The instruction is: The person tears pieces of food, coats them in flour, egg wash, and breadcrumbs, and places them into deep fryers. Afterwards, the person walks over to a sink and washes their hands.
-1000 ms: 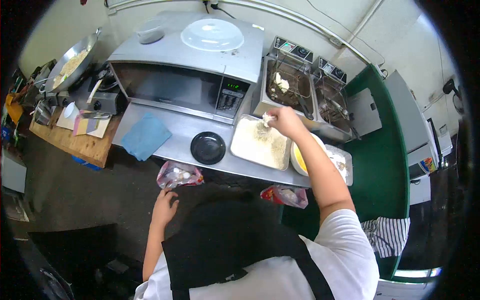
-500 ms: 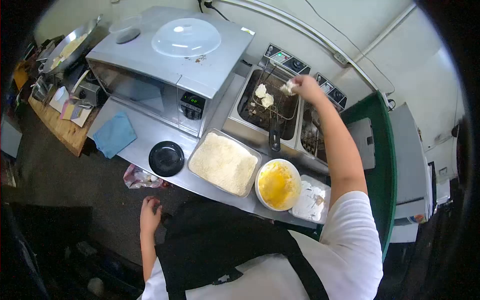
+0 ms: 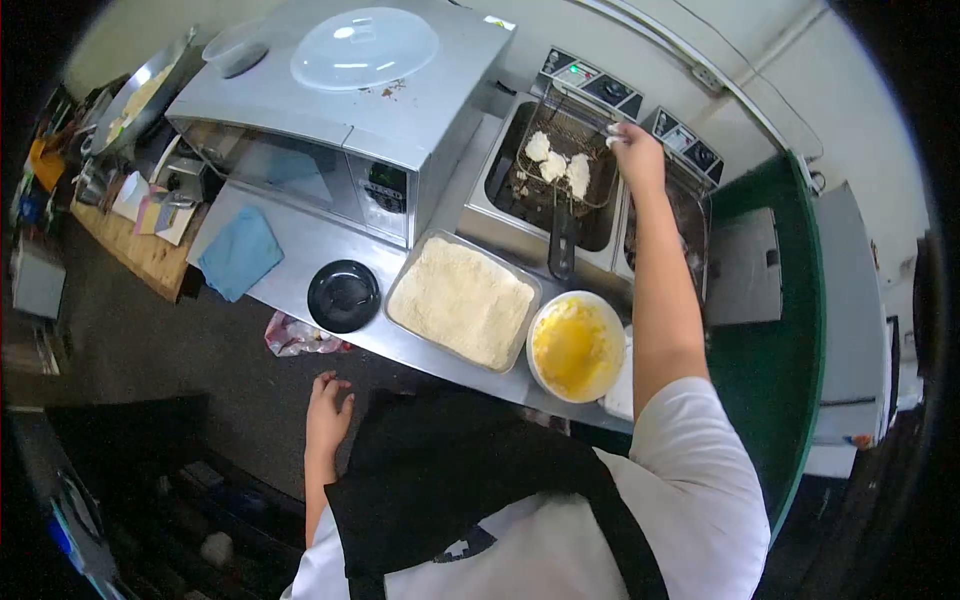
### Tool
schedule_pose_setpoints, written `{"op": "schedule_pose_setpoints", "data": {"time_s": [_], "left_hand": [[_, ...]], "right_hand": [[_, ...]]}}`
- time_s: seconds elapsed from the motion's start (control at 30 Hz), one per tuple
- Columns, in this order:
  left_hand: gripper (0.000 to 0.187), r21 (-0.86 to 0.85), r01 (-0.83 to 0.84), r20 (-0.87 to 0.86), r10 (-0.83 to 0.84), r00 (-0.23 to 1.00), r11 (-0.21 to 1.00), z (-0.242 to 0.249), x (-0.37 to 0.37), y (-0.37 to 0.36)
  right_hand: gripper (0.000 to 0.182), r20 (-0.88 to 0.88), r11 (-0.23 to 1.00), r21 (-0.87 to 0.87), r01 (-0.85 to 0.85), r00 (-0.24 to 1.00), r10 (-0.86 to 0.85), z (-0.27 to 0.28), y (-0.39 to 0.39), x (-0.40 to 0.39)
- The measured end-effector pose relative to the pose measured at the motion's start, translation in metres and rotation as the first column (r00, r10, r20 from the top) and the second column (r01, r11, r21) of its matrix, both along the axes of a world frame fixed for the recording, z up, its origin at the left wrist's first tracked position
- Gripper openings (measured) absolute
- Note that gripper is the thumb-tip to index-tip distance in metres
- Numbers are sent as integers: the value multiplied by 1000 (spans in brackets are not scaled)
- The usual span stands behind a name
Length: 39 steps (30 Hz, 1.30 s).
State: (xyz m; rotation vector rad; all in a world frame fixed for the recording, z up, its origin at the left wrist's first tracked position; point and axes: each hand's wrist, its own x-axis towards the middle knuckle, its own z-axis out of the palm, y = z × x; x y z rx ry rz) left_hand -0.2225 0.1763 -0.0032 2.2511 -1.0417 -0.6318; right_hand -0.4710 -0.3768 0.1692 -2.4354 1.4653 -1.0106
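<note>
My right hand [image 3: 638, 158] is over the right side of the fryer [image 3: 590, 248], its fingers bunched together and their tips coated white. Just left of it, three white coated food pieces [image 3: 578, 177] lie in a wire frying basket [image 3: 527, 177] with a black handle [image 3: 562, 245]. No separate piece shows between the fingers. Low at my left side, my left hand [image 3: 328, 412] hangs with loosely curled fingers apart, holding nothing. Nearest my body on the counter are a tray of pale breadcrumbs [image 3: 462, 302] and a white bowl of yellow egg-like liquid [image 3: 572, 350].
A black bowl [image 3: 343, 296] and a blue cloth [image 3: 241, 254] rest on the steel counter. Behind them stands a microwave [image 3: 270, 180] with a clear lid [image 3: 365, 48] on top. A white tray [image 3: 622, 385] is partly hidden under my right arm. A green panel [image 3: 770, 350] borders the right.
My right hand has let go of a white coated piece, which now lies in the basket beside the other two. The hand has shifted right. The camera view has moved slightly.
</note>
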Motion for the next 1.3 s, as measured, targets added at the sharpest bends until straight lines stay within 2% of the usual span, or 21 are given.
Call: {"op": "schedule_pose_setpoints", "data": {"time_s": [0.03, 0.07, 0.1, 0.17, 0.2, 0.23, 0.27, 0.3, 0.33, 0.37, 0.47, 0.57, 0.67, 0.73, 0.8, 0.87, 0.97, 1.1, 1.2, 1.23, 1.3], "left_hand": [[21, -18, 38, -15, -38, 999, 999, 2, 5, -2], [21, -35, 77, -30, -78, 996, 996, 4, 11, -2], [20, -54, 106, -26, -108, 994, 993, -1, 17, -3], [20, -128, 208, -33, -213, 976, 970, 16, 28, -11], [20, -164, 263, -39, -273, 961, 951, 22, 33, -16], [20, -223, 364, 27, -368, 930, 904, 21, 43, -19], [20, -224, 393, 11, -401, 916, 892, 26, 47, -22], [19, -224, 427, -1, -439, 899, 876, 37, 51, -27], [19, -226, 457, -13, -472, 882, 860, 43, 54, -33], [17, -256, 492, -25, -514, 857, 832, 44, 59, -36], [16, -231, 616, -40, -640, 767, 753, 52, 64, -47], [14, -238, 682, 11, -701, 713, 691, 58, 58, -60], [13, -251, 664, 49, -676, 735, 704, 62, 43, -70], [13, -267, 619, 17, -639, 769, 738, 58, 30, -70], [13, -256, 573, -60, -604, 795, 779, 51, 12, -67], [14, -271, 594, -22, -621, 783, 758, 34, -3, -65], [14, -271, 593, 0, -617, 787, 758, 33, -44, -74], [14, -303, 589, 43, -606, 794, 750, 33, -111, -94], [13, -316, 585, 85, -592, 802, 747, 41, -162, -108], [13, -335, 585, 102, -589, 802, 738, 40, -175, -111], [13, -333, 574, 77, -586, 807, 748, 46, -198, -108]], "right_hand": [[32, 108, 998, -68, 12, 994, -4, 2, 28, -11], [30, 304, 998, 67, -8, 952, -13, -7, 53, -24], [23, 363, 998, 61, -10, 932, -13, -12, 92, -33], [20, 609, 994, 108, -36, 792, -37, -62, 160, -43], [22, 775, 982, 114, -151, 632, 7, -93, 195, -39], [23, 589, 958, 277, 77, 774, -233, -105, 234, -30], [27, 653, 952, 286, 105, 706, -274, -148, 255, -16], [28, 456, 880, 447, 160, 806, -378, -139, 285, 6], [29, 412, 857, 504, 105, 843, -346, -159, 294, 23], [34, 472, 909, 416, -14, 858, -203, -184, 297, 39], [39, 151, 968, 248, -22, 988, -16, -168, 313, 78], [42, 280, 935, 355, -6, 955, -100, -139, 325, 67], [38, 339, 953, 277, 121, 916, -215, -133, 333, -3], [28, 425, 903, 264, 340, 799, -425, -149, 336, -72], [29, 369, 774, 338, 535, 681, -633, -167, 339, -150], [33, 185, 704, 353, 617, 691, -698, -169, 341, -217], [32, -17, 648, 350, 676, 696, -717, -192, 318, -297], [29, -168, 739, 312, 597, 800, -576, -199, 277, -345], [30, -359, 803, 107, 586, 776, -518, -228, 252, -364], [31, -492, 805, 184, 565, 761, -421, -200, 257, -353], [31, -512, 785, 267, 559, 772, -376, -182, 258, -346]]}}
